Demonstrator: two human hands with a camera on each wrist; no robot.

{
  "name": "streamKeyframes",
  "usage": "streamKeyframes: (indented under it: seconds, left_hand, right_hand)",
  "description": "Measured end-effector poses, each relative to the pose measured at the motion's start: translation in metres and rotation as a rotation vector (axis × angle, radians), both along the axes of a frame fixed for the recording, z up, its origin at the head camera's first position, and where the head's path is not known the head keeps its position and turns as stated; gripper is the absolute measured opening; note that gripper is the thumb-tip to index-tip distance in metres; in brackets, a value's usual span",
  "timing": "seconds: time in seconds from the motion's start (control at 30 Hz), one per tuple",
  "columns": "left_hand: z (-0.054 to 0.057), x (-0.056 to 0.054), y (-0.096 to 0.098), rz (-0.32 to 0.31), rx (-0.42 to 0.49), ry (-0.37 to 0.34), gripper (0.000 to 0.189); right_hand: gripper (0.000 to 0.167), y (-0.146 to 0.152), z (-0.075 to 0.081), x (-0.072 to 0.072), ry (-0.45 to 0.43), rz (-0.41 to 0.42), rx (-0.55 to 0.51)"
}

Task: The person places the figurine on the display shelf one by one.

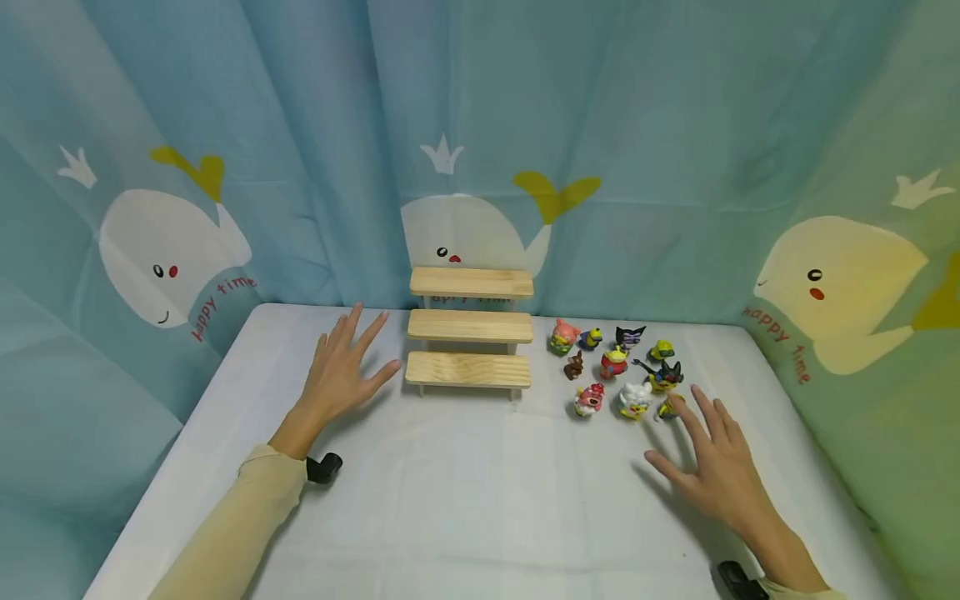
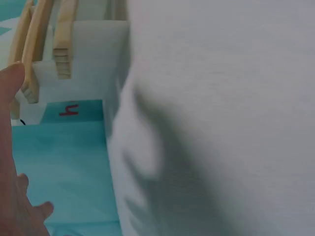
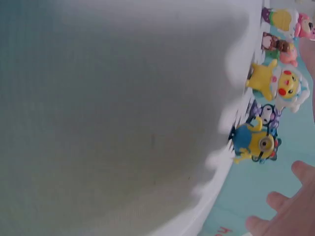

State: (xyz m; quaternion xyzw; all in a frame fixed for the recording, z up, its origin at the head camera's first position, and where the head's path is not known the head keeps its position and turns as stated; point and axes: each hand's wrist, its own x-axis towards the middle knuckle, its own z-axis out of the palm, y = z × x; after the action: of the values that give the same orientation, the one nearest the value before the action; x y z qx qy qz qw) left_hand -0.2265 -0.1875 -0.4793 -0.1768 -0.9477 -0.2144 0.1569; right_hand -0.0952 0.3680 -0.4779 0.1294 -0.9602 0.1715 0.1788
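Note:
My left hand [image 1: 336, 367], fingers spread and holding nothing, hovers left of a three-tier wooden display stand [image 1: 468, 367]. In the left wrist view the tier ends [image 2: 63, 46] rise near the thumb. On the right, my right hand [image 1: 720, 471] hangs above the cloth with fingers spread and loosely bent, also holding nothing. Closest to its fingertips is a minion figurine [image 1: 670, 407], seen upright in the right wrist view [image 3: 251, 141]. Beside it stand a yellow figurine in a fluffy white hood [image 1: 635, 400] and a pink bear figurine [image 1: 588, 400].
Behind those stand several more figurines, among them a pink one [image 1: 564, 337], a brown one [image 1: 573, 365], a red one [image 1: 613, 363] and a black-eared one [image 1: 666, 375]. White cloth covers the table [image 1: 450, 483]. A blue whale-print curtain [image 1: 660, 167] encloses the back and sides.

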Motion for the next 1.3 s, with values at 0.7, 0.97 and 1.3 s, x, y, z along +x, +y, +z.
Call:
streamKeyframes:
  seconds: [0.7,0.97,1.3]
  left_hand:
    - [0.026,-0.042,0.035,-0.316,0.571,-0.218,0.08]
    - [0.027,-0.046,0.035,-0.365,0.66,-0.421,0.086]
    - [0.026,-0.049,0.037,-0.416,0.719,-0.53,0.08]
  right_hand:
    - [0.084,0.025,0.002,-0.024,-0.051,0.034,-0.204]
    - [0.082,0.031,-0.002,-0.034,-0.163,0.012,-0.255]
    - [0.055,0.035,0.0,-0.042,-0.236,-0.021,-0.291]
